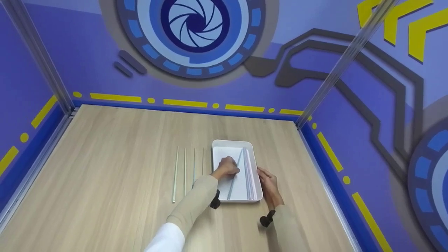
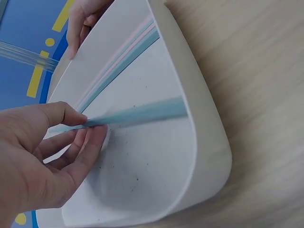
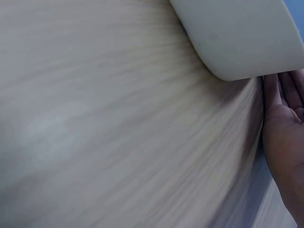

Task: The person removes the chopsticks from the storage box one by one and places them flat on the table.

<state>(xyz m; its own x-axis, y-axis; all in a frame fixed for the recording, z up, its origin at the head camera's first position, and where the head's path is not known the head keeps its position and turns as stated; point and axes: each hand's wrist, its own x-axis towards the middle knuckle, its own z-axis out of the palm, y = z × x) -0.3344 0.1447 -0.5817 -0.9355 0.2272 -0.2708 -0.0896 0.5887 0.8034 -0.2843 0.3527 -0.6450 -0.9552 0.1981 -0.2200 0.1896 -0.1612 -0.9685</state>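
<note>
Inside our tray (image 1: 223,151), left hand (image 1: 227,167) pinches a blue stick (image 2: 147,112) near laid sticks (image 1: 248,175); straight-fingered right hand (image 1: 268,182) touches outside; four sticks (image 1: 175,175) left!

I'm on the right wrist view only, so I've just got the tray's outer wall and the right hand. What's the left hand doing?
Observer: The left hand pinches a pale blue stick inside the tray.
Operator: My view stops at the wall. What else is in there?
Observer: A group of pink and blue sticks lies lengthwise along the tray's right side.
Operator: And outside it, past my frame?
Observer: At least four loose sticks lie apart on the table, left of the tray.
</note>
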